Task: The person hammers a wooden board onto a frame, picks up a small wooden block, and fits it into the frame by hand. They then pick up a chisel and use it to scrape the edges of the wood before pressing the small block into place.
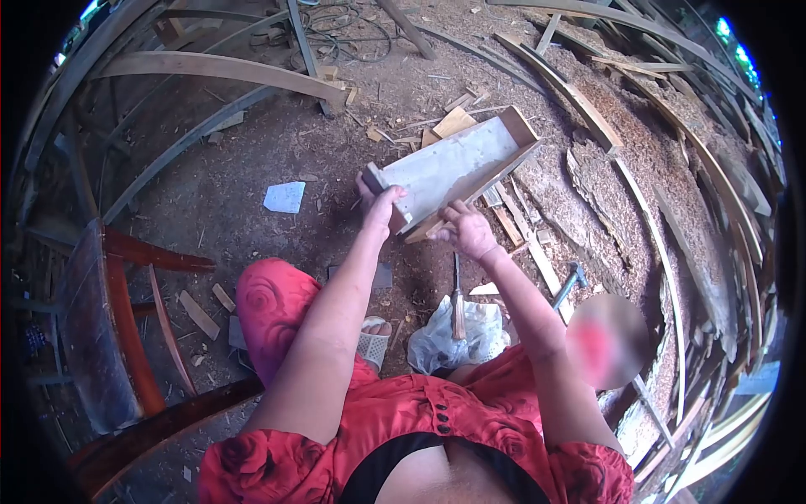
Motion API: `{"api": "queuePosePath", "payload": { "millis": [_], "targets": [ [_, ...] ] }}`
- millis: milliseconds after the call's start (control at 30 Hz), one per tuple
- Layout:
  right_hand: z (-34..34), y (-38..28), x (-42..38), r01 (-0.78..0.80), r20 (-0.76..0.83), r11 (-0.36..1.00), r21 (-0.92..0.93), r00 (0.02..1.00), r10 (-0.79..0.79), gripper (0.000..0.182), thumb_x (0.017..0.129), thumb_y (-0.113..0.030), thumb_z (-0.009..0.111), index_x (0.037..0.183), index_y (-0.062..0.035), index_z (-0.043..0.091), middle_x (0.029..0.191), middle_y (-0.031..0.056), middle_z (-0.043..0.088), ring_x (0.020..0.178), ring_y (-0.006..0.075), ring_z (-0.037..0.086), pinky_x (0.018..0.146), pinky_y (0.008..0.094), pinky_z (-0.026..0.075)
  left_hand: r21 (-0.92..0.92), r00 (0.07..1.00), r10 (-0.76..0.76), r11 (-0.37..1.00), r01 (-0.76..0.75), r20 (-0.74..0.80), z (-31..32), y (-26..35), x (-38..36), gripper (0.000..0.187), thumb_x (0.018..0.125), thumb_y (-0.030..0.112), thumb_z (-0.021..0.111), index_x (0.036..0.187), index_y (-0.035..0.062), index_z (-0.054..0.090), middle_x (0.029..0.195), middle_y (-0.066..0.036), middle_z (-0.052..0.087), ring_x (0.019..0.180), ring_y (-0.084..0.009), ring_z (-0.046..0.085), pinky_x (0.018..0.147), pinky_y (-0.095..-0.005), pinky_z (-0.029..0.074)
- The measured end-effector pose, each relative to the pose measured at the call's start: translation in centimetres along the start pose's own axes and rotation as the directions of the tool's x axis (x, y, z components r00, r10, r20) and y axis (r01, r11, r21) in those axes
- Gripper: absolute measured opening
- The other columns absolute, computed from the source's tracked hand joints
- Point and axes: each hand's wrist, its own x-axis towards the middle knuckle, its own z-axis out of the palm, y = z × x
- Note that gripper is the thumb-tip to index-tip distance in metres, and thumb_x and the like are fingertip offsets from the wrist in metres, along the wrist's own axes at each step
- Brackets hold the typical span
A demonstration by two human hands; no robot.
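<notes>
A long wooden drawer [453,160] with a pale grey bottom is held tilted above the ground, its far end pointing up and right. My left hand [382,206] is closed around its near end board, thumb on the inside. My right hand [467,229] is at the near right side of the drawer, fingers bent against the side board; exactly how the fingertips grip is hard to see. Below my right hand a chisel [458,315] with a wooden handle leans on a clear plastic bag [437,340]. A hammer [571,281] lies to the right.
A wooden chair [109,328] lies at the left. A white paper-like piece [285,197] is on the dirt floor. Curved wooden strips [562,92] and shavings cover the right side. Cable coils [353,34] lie at the back. A blurred round patch [609,340] is near my right elbow.
</notes>
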Motion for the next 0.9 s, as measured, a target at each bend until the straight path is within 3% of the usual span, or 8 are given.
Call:
{"api": "queuePosePath", "payload": {
  "millis": [100,333,400,467,500,567,767,900],
  "targets": [
    [-4.0,-1.9,0.2,-0.012,-0.082,0.994,0.112,0.996,0.022,0.056,0.073,-0.051,0.065,0.107,-0.0066,0.061,0.102,0.012,0.058,0.096,0.0336,0.057,0.084,0.0418,0.046,0.011,0.997,0.07,0.997,-0.07,0.021,1.8,4.2,-1.3,0.083,0.067,0.009,0.068,0.132,0.0146,0.018,0.115,-0.017,0.044,0.103,-0.0291,0.053,0.077,-0.0443,0.052],
    [-9.2,-6.9,-2.2,-0.03,-0.132,0.964,0.264,0.989,0.067,0.055,0.073,-0.053,0.066,0.104,-0.0069,0.061,0.101,0.0095,0.06,0.082,0.0292,0.062,0.072,0.0384,0.049,0.247,0.991,0.136,0.959,-0.136,0.018,2.0,12.1,-7.4,0.091,0.066,0.017,0.074,0.133,0.0129,0.012,0.118,-0.02,0.041,0.106,-0.0301,0.052,0.079,-0.0447,0.051],
    [-9.6,-7.9,-2.4,0.003,-0.183,0.963,0.269,0.982,0.048,0.055,0.073,-0.053,0.066,0.103,-0.0063,0.062,0.099,0.0098,0.061,0.08,0.0285,0.063,0.07,0.0379,0.049,0.396,0.995,0.102,0.914,-0.091,-0.007,1.5,13.4,-9.4,0.116,0.06,0.025,0.08,0.142,0.0066,-0.001,0.128,-0.025,0.035,0.11,-0.0323,0.05,0.093,-0.0382,0.044],
    [-10.4,-9.0,-3.1,-0.037,-0.157,0.96,0.278,0.984,0.083,0.055,0.073,-0.052,0.066,0.101,-0.0053,0.062,0.097,0.0109,0.061,0.079,0.0283,0.063,0.068,0.0376,0.049,0.363,0.99,0.138,0.921,-0.138,0.026,1.2,14.0,-11.8,0.122,0.06,0.03,0.081,0.143,0.0111,-0.006,0.131,-0.025,0.033,0.111,-0.0346,0.049,0.088,-0.0427,0.047],
    [-10.8,-9.3,-3.2,-0.056,-0.148,0.954,0.294,0.984,0.103,0.057,0.071,-0.057,0.065,0.1,-0.0069,0.063,0.096,0.0108,0.063,0.092,0.0309,0.062,0.076,0.0415,0.048,0.29,0.998,0.05,0.955,-0.058,0.035,1.0,14.4,-13.0,0.114,0.062,0.035,0.079,0.141,0.0134,0.0,0.129,-0.023,0.033,0.114,-0.0363,0.046,0.083,-0.0516,0.047],
    [-10.6,-8.8,-3.4,-0.017,-0.174,0.954,0.3,0.982,0.072,0.056,0.072,-0.054,0.066,0.099,-0.0054,0.062,0.095,0.0114,0.062,0.088,0.0309,0.062,0.074,0.0405,0.048,0.249,0.994,-0.105,0.964,0.098,0.015,1.1,15.1,-15.2,0.108,0.063,0.048,0.076,0.138,0.017,0.006,0.13,-0.021,0.032,0.117,-0.0422,0.041,0.074,-0.0677,0.044],
    [-10.3,-8.2,-3.5,-0.038,-0.158,0.964,0.265,0.984,0.082,0.059,0.072,-0.057,0.065,0.1,-0.0055,0.062,0.095,0.0129,0.06,0.088,0.0348,0.061,0.074,0.0425,0.047,0.272,0.992,-0.126,0.955,0.119,0.012,1.1,14.3,-13.8,0.117,0.062,0.039,0.078,0.142,0.0189,-0.006,0.131,-0.023,0.032,0.112,-0.042,0.047,0.069,-0.0652,0.047],
    [-9.6,-7.3,-3.4,0.006,-0.164,0.972,0.234,0.986,0.034,0.058,0.072,-0.058,0.064,0.1,-0.0078,0.062,0.095,0.011,0.06,0.089,0.0348,0.061,0.074,0.0445,0.046,0.299,0.987,-0.158,0.942,0.15,0.002,0.4,13.5,-12.7,0.108,0.062,0.04,0.076,0.139,0.0199,0.003,0.132,-0.024,0.03,0.114,-0.0452,0.045,0.073,-0.0687,0.045]
  ]
}}
